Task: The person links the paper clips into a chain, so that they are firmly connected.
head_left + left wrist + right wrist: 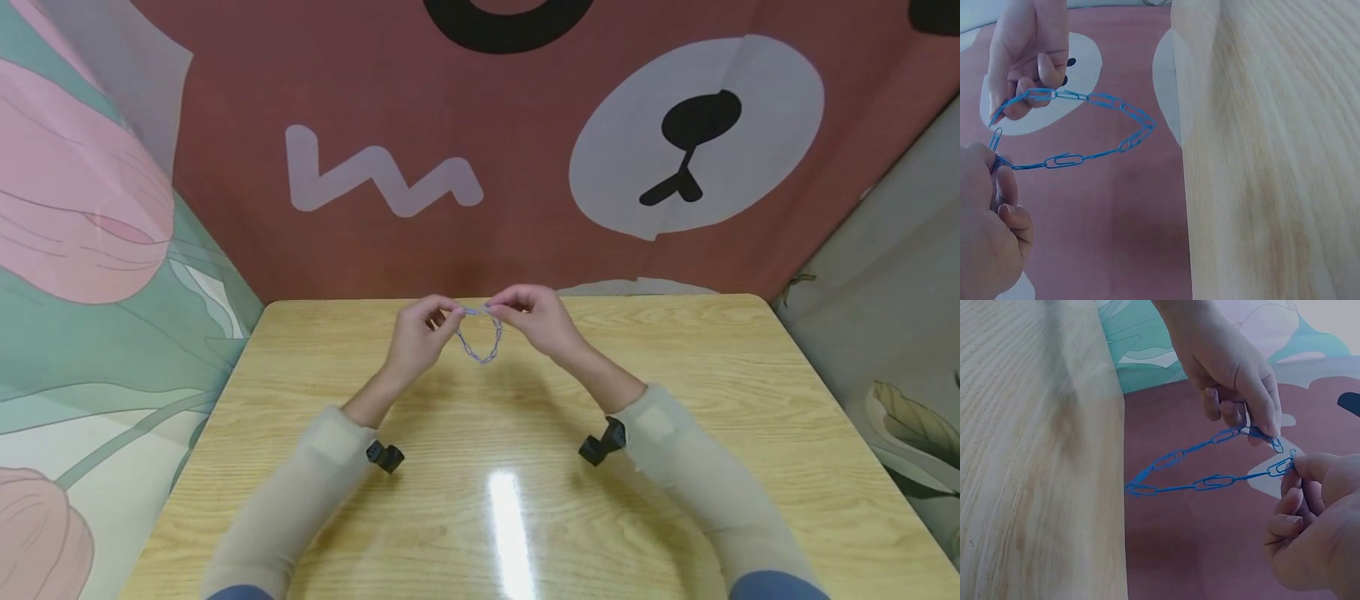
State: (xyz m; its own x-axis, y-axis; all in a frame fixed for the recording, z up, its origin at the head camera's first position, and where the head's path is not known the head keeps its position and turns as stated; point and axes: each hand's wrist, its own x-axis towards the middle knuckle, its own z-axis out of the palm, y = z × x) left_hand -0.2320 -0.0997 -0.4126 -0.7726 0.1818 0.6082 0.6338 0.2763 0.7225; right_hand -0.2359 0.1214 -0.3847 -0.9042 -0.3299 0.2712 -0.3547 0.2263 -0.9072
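A chain of blue paper clips hangs in a loop between both hands, above the far part of the table. My left hand pinches one end clip between thumb and fingertips. The other end is pinched by my right hand. In the left wrist view the linked clips sag away from the fingers, and one clip tip sticks up from the left fingertips. Seen from the right wrist, the two end clips come close together with a small gap; whether they touch is hard to tell.
Below the hands lies a light wood-grain table, with a bright glare streak near its front. A red-brown printed cloth hangs behind the far edge. Printed cloths also hang at left and right. Small black cameras sit on both wrists.
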